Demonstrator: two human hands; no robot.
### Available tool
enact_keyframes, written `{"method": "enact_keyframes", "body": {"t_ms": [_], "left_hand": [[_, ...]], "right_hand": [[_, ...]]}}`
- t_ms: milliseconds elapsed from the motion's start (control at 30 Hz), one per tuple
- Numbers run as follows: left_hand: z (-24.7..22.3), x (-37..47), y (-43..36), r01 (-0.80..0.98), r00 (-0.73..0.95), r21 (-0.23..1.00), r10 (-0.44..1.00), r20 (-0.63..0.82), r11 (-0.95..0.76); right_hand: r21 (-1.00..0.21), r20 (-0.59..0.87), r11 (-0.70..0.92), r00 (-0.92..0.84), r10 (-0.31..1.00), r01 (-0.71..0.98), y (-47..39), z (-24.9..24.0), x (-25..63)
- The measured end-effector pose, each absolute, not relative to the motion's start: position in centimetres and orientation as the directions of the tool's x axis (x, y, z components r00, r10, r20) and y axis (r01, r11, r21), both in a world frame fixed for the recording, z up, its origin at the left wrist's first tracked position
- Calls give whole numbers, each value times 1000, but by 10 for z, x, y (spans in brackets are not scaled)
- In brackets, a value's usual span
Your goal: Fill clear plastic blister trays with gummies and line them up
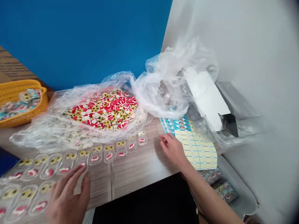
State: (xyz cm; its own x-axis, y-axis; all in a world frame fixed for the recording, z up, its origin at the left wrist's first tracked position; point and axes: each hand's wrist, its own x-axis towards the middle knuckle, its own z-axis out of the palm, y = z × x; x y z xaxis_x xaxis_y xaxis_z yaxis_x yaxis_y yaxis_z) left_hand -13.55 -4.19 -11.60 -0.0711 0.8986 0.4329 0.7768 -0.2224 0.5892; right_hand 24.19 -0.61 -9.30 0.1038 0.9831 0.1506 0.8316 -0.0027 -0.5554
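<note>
My left hand (70, 194) reaches over the rows of small clear plastic blisters, fingers stretched and thumb apart. Its fingertips are at the red-and-white mouth piece of one blister (83, 157); whether they press on it I cannot tell. Each blister holds yellow eye pieces and a red mouth piece. On the right, my right hand (174, 150) rests low over the table, beside the left edge of a printed yellow-and-blue card sheet (198, 144). Its fingers are slightly bent and apart, with nothing visible held. A clear blister (142, 137) ends the back row to its left.
Behind the blisters lies an open plastic bag (56, 130) heaped with eye and mouth pieces (105, 109). A yellow basket (35, 116) stands left. Crumpled clear bags (163, 99) and white card (205, 93) lie back right. Below the edge sits a grey bin (243, 189) with packed items.
</note>
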Motion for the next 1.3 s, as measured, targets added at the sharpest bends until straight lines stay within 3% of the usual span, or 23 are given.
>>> {"method": "enact_keyframes", "body": {"t_ms": [100,167,233,300,400,467,567,700,800,933,1033,1133,1300], "left_hand": [[-101,-66,-19,684,35,654,910,412,-323],[-96,-23,-9,540,76,791,953,294,-287],[-92,14,-1,322,106,940,991,81,-111],[-88,44,4,25,162,976,962,-219,218],[-84,75,10,-364,316,724,809,-496,586],[-83,85,12,-482,391,592,763,-514,646],[-86,85,12,-540,407,544,765,-499,642],[-85,62,15,-588,367,544,797,-480,598],[-78,37,24,-630,290,579,848,-443,518],[-73,7,41,-641,194,631,888,-417,436],[-76,-5,52,-649,133,646,896,-424,402],[-81,-10,59,-662,100,653,906,-411,369],[-84,-9,64,-681,79,652,919,-386,333]], "right_hand": [[-299,190,3,57,980,954,14,-108,260],[-253,184,6,43,982,967,22,-113,262],[-331,194,15,52,980,944,23,-113,260],[-495,224,60,61,973,867,15,-109,256],[-694,268,172,30,963,699,-5,-100,248],[-723,310,255,-27,950,643,-19,-94,240],[-683,377,365,-122,918,633,-32,-88,228],[-708,344,416,-235,909,571,-22,-77,219],[-733,311,382,-223,924,562,13,-68,212],[-655,313,345,-174,934,673,83,-58,193],[-656,304,391,-248,920,645,123,-49,173],[-790,197,346,-324,925,507,137,-44,155],[-946,-67,73,-410,910,315,128,-51,141]]}}
